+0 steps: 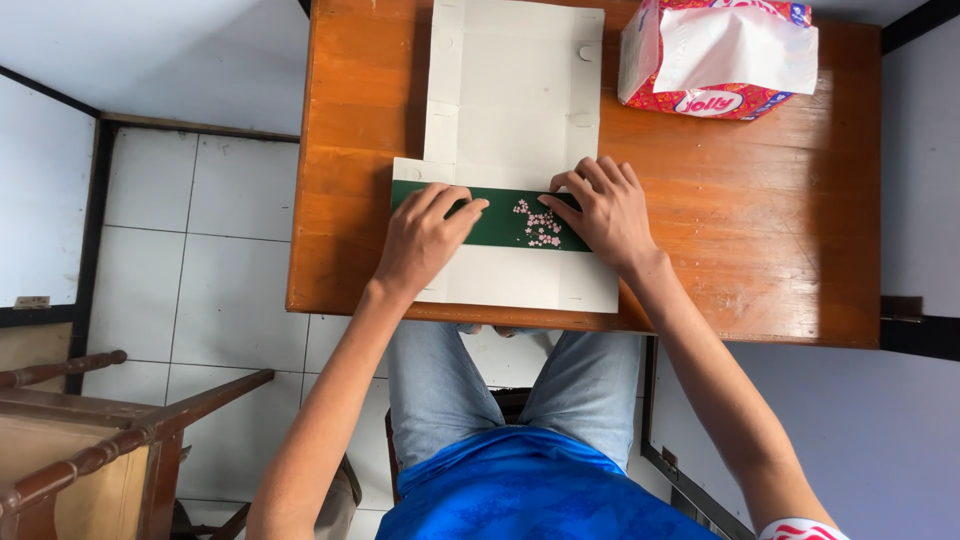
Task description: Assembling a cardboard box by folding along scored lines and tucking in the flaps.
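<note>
A flat white cardboard box blank point(512, 90) lies unfolded on the orange wooden table point(740, 230). One panel is folded over, showing a dark green strip point(505, 228) printed with small pink and white flowers. My left hand point(425, 235) presses its fingertips on the left part of the green strip. My right hand point(600, 210) lies flat on the strip's right end, fingers spread along its upper edge. Neither hand grips anything; both press down on the fold.
A red tissue box point(715, 55) with a white tissue sticking out stands at the table's far right. A wooden chair point(90, 450) stands on the white tiled floor to the left. My legs in jeans are under the table's near edge.
</note>
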